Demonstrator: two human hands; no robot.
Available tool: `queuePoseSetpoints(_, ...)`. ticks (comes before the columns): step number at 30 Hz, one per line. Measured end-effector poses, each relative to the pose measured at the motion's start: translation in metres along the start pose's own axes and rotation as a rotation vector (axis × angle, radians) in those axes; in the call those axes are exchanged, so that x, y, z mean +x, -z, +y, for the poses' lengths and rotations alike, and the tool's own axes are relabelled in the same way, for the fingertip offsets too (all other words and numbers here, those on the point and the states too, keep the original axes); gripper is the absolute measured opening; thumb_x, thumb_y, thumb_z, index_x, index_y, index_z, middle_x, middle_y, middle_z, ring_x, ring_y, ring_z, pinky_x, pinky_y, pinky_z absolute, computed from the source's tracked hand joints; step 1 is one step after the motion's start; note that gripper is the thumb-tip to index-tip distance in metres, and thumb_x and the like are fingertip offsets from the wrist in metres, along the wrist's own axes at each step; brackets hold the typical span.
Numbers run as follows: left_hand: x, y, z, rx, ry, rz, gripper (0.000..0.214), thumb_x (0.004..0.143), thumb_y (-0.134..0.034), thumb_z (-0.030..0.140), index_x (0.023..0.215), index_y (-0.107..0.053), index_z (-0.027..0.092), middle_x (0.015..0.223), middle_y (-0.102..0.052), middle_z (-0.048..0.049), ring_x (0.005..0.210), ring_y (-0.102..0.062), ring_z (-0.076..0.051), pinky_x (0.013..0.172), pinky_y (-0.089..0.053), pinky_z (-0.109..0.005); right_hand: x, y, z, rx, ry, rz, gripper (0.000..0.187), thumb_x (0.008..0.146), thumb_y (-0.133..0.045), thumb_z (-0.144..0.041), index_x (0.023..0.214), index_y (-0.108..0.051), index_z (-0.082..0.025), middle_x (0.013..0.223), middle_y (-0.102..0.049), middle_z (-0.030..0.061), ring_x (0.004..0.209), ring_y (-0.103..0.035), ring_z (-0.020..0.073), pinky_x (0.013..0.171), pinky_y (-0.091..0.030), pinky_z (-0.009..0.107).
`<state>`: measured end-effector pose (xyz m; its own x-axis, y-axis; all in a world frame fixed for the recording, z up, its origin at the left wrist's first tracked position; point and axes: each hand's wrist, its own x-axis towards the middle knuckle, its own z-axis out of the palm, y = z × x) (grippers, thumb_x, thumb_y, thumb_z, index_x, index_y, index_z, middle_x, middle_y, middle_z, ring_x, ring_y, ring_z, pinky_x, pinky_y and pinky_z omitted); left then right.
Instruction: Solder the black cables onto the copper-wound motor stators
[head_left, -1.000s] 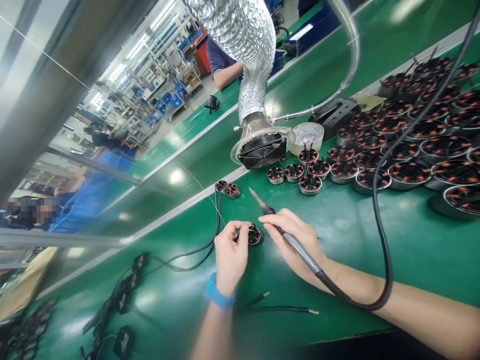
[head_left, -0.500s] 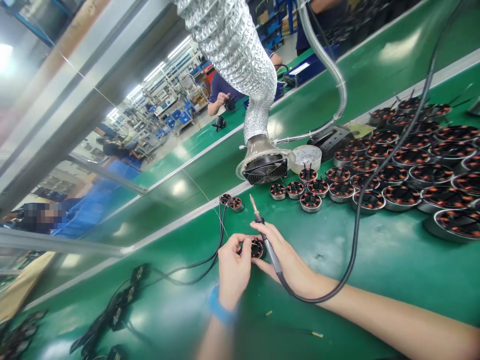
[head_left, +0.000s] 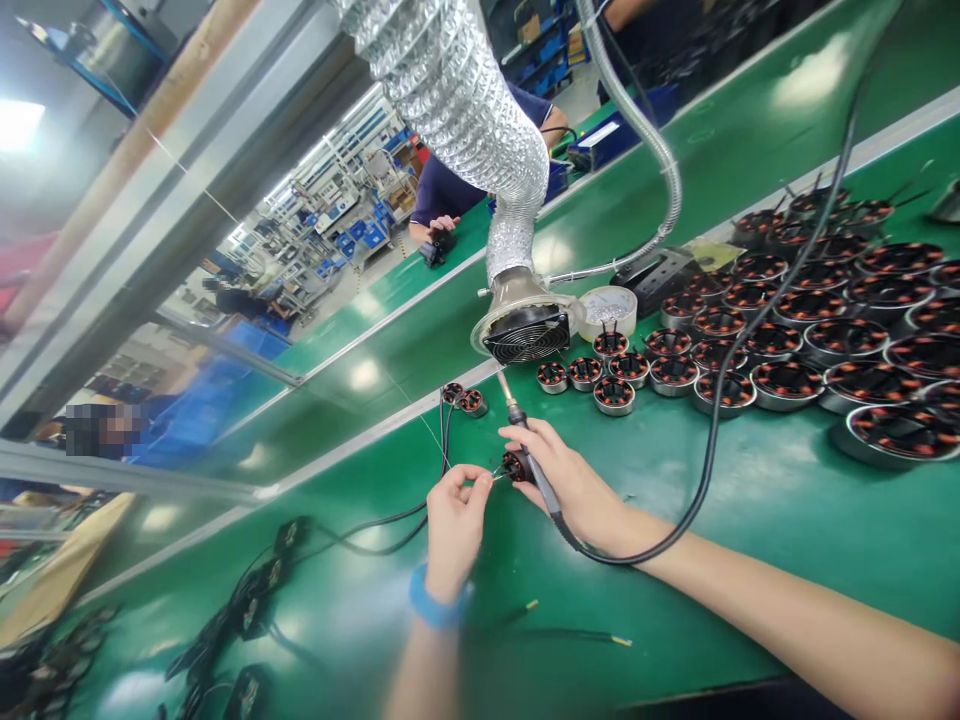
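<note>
Since the earlier frame, the left hand [head_left: 454, 520] has drawn off leftward from the wound core [head_left: 516, 466], which now appears tilted near the centre of the frame, its thin wires [head_left: 500, 472] showing between the two; they seem easier to get at this way. Left thumb and fingertips are pinched together on the wires, while the right hand [head_left: 581, 490] is half curled, gripping the core between thumb and fingers with the soldering iron [head_left: 549, 492] across it, tip up towards the fan [head_left: 529, 340]. Whether the core touches the bench [head_left: 750, 510] is hard to tell. A metal rail [head_left: 390, 428] slants across centre left, rows of similar cores [head_left: 786, 382] crowd the right, and the iron's cable [head_left: 712, 440] crosses the right forearm, so the freest room seems to be lower centre, below the hands
</note>
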<state>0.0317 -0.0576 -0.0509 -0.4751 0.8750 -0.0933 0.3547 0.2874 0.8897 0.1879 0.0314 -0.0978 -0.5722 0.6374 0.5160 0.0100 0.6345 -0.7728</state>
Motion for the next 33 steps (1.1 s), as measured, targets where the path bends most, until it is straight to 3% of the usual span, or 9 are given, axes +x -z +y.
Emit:
queuePoseSetpoints(4, 0.017, 0.011, 0.001, -0.171, 0.095, -0.080, 0.036, 0.079, -0.071, 0.048, 0.082, -0.064, 0.013, 0.063, -0.059, 0.0001, 0.052, -0.052, -0.009, 0.053, -0.039, -0.021, -0.001, 0.000, -0.002, -0.081, 0.016, 0.007, 0.065, 0.086, -0.054, -0.002, 0.144, -0.037, -0.026, 0.129, -0.049, 0.0139, 0.090, -0.069, 0.0214, 0.079, -0.061, 0.039)
queuePoseSetpoints(7, 0.036, 0.019, 0.004, -0.140, 0.176, -0.128, 0.038, 0.071, -0.076, 0.048, 0.079, -0.063, 0.013, 0.062, -0.056, 0.0021, 0.046, -0.042, -0.005, 0.044, -0.028, -0.018, -0.002, -0.001, -0.003, -0.137, 0.032, 0.002, 0.062, 0.087, -0.050, -0.001, 0.143, -0.037, -0.024, 0.129, -0.050, 0.0154, 0.086, -0.068, 0.0214, 0.077, -0.060, 0.039)
queuePoseSetpoints(10, 0.052, 0.020, 0.011, -0.038, 0.324, -0.372, 0.040, 0.065, -0.079, 0.050, 0.070, -0.062, 0.014, 0.055, -0.047, 0.0056, 0.041, -0.025, -0.002, 0.040, -0.011, -0.019, -0.003, -0.002, -0.003, -0.168, 0.067, -0.028, 0.059, 0.089, -0.045, -0.001, 0.143, -0.037, -0.023, 0.129, -0.049, 0.0164, 0.090, -0.068, 0.0230, 0.078, -0.061, 0.041)
queuePoseSetpoints(12, 0.060, 0.020, 0.017, -0.006, 0.419, -0.546, 0.042, 0.064, -0.079, 0.052, 0.066, -0.063, 0.013, 0.052, -0.047, 0.0052, 0.040, -0.020, -0.001, 0.039, -0.007, -0.020, -0.004, -0.004, -0.002, -0.192, 0.094, -0.044, 0.058, 0.089, -0.043, -0.001, 0.144, -0.037, -0.022, 0.129, -0.050, 0.0173, 0.095, -0.068, 0.0251, 0.080, -0.061, 0.042)
queuePoseSetpoints(14, 0.065, 0.020, 0.021, 0.021, 0.469, -0.647, 0.042, 0.063, -0.080, 0.051, 0.064, -0.065, 0.013, 0.051, -0.050, 0.0037, 0.040, -0.019, -0.001, 0.039, -0.006, -0.021, -0.005, -0.005, -0.001, -0.225, 0.115, -0.054, 0.059, 0.089, -0.042, -0.001, 0.144, -0.037, -0.021, 0.130, -0.050, 0.0181, 0.099, -0.067, 0.0268, 0.081, -0.061, 0.043)
queuePoseSetpoints(17, 0.068, 0.021, 0.022, 0.070, 0.495, -0.676, 0.035, 0.058, -0.083, 0.044, 0.063, -0.068, 0.012, 0.053, -0.056, 0.0006, 0.039, -0.023, -0.002, 0.038, -0.006, -0.020, -0.006, -0.007, 0.000, -0.272, 0.134, -0.065, 0.061, 0.088, -0.042, 0.000, 0.145, -0.036, -0.021, 0.129, -0.050, 0.0184, 0.100, -0.067, 0.0275, 0.081, -0.061, 0.043)
queuePoseSetpoints(23, 0.068, 0.021, 0.014, 0.062, 0.535, -0.625, 0.022, 0.062, -0.076, 0.033, 0.066, -0.069, 0.013, 0.050, -0.057, -0.0003, 0.035, -0.024, -0.002, 0.035, -0.008, -0.018, -0.005, -0.008, -0.001, -0.302, 0.152, -0.090, 0.061, 0.087, -0.039, 0.003, 0.143, -0.036, -0.019, 0.124, -0.053, 0.0176, 0.093, -0.066, 0.0255, 0.076, -0.060, 0.040)
queuePoseSetpoints(33, 0.074, 0.019, 0.019, 0.171, 0.559, -0.731, 0.021, 0.068, -0.067, 0.033, 0.063, -0.062, 0.013, 0.058, -0.061, -0.0003, 0.037, -0.024, -0.002, 0.037, -0.007, -0.022, -0.005, -0.010, 0.001, -0.380, 0.196, -0.076, 0.059, 0.086, -0.040, 0.005, 0.141, -0.037, -0.015, 0.123, -0.052, 0.0181, 0.093, -0.065, 0.0255, 0.075, -0.061, 0.039)
